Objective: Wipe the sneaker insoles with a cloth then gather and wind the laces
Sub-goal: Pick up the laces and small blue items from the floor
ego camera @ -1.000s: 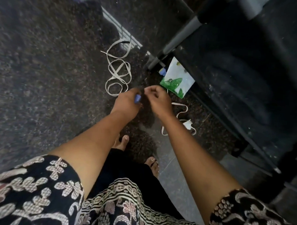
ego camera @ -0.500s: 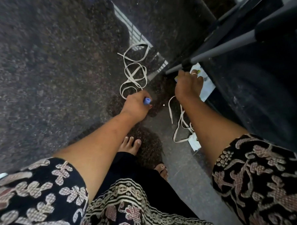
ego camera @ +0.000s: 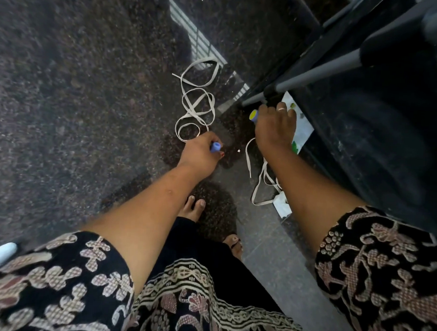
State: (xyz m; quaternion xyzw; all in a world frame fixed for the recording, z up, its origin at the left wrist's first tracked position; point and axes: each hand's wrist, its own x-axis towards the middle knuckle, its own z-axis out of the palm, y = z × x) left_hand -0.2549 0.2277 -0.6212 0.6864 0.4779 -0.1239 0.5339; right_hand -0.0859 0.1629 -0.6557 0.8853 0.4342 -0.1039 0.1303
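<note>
While the fingers of the left hand curl round a small blue tube, touching the near end of the looped lace on the speckled floor, the right hand grips a yellow-tipped piece beside a white-and-green packet. A second lace lies tangled under the right forearm. This looks like the lace-gathering step; winding next probably calls for a freed hand.

left hand reaching to 12 o'clock, curled round blue tube | right hand reaching to 1 o'clock, palm down, arm outstretched
</note>
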